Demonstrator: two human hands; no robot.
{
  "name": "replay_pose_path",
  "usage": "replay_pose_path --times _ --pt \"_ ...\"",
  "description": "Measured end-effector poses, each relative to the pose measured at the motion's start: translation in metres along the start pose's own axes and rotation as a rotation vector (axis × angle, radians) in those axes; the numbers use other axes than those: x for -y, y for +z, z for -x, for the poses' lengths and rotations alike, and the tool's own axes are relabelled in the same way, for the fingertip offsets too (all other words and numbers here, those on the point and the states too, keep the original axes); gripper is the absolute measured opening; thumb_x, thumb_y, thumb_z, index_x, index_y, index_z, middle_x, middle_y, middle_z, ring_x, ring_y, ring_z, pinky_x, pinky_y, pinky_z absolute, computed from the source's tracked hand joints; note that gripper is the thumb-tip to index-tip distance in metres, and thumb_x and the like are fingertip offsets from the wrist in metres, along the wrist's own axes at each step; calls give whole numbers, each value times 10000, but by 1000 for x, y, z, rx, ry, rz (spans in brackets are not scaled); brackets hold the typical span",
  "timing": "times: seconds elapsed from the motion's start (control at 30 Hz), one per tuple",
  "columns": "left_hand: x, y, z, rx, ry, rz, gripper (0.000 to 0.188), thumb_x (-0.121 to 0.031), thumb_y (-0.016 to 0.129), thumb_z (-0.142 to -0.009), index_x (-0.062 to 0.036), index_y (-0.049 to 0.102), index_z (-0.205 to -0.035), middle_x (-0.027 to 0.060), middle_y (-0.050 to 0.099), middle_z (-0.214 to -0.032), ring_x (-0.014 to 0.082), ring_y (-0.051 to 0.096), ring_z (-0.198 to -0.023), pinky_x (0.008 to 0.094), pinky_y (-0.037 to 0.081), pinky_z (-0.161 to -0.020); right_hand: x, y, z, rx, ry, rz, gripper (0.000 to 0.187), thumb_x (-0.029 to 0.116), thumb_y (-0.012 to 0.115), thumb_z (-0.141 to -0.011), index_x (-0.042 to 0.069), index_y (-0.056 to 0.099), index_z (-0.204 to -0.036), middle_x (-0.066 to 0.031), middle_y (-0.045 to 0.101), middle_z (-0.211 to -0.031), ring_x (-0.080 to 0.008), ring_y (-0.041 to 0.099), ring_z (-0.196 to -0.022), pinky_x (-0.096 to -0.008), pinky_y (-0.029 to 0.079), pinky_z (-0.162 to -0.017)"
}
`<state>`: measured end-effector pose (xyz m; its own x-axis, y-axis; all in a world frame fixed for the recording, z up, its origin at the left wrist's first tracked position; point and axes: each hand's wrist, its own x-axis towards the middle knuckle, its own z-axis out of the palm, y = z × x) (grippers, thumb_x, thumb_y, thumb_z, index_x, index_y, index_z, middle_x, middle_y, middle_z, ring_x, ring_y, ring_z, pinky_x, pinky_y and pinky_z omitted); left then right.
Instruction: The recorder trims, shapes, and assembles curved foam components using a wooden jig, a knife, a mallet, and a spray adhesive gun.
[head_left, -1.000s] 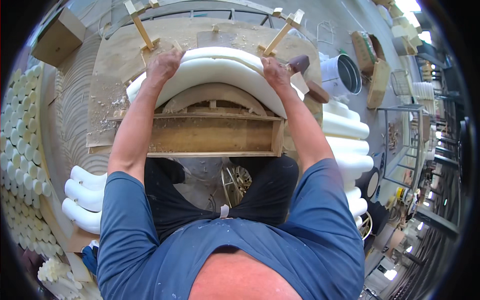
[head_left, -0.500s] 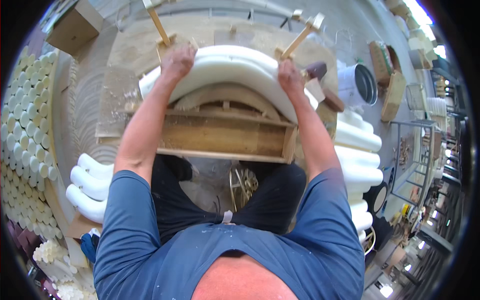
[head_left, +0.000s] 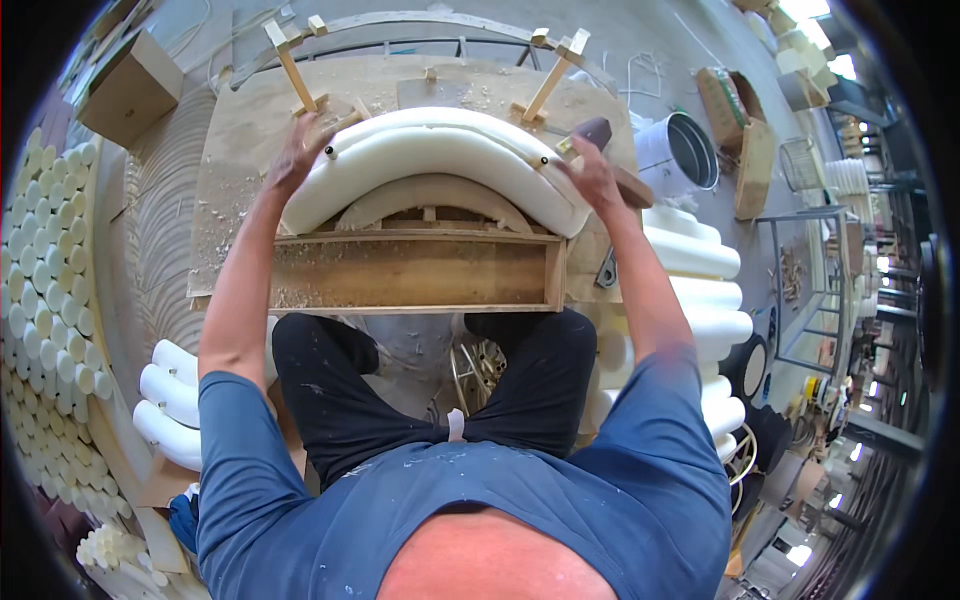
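Note:
A thick white curved tube, arch-shaped with a seam along its top, lies around a rounded wooden form on the worktable. Small dark-tipped pins stick out of it near both ends. Beyond its left end is my left hand, open, fingers apart and reaching toward a wooden post's base. My right hand is at the tube's right end, its fingers loosely apart beside a dark brown block. Whether its fingertips touch that block is hard to make out. An open wooden box frame lies between the form and me.
A second wooden post rises at the table's far right. Stacked white tubes stand right of the table, more curved ones at left. A metal drum and a cardboard box stand farther off.
Both hands have come off the tube's upper edge and moved outward and nearer me. The tube's ends sit lower, with its pins now showing. The whole view has shifted.

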<state>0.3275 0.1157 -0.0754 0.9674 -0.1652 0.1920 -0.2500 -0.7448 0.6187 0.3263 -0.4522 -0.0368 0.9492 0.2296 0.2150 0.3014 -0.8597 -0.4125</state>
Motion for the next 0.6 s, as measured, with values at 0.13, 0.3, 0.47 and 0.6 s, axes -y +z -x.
replay_pose_path --times 0.13,0.3,0.47,0.6 --pt "-54 6 34 215 -147 -564 1021 -716 661 -845 -116 306 -1592 184 405 -1570 359 380 -1458 532 344 -1131 22 0 31 148 -44 152 1017 750 655 -824 -14 466 -1468 -231 562 -1408 -385 529 -1329 -454 425 -1094" --pt "-54 13 49 -9 -30 -516 1045 -735 742 -745 -132 422 -1536 118 517 -1491 306 458 -1402 509 376 -1090 36 23 33 42 36 474 971 733 672 -809 45 481 -1467 -184 619 -1309 -358 588 -1214 -481 454 -999" --pt "-42 10 61 -144 -4 -502 946 -743 734 -744 -137 543 -1445 77 608 -1394 268 550 -1306 458 410 -1042 53 49 51 -113 33 531 931 710 710 -777 41 532 -1401 -153 646 -1259 -324 596 -1158 -457 448 -964" --pt "-48 15 48 -153 26 -493 944 -733 751 -725 -137 546 -1428 96 617 -1368 294 582 -1243 474 431 -1009 23 22 48 -140 -111 437 949 704 720 -763 40 517 -1409 -175 622 -1293 -355 610 -1168 -490 473 -960"
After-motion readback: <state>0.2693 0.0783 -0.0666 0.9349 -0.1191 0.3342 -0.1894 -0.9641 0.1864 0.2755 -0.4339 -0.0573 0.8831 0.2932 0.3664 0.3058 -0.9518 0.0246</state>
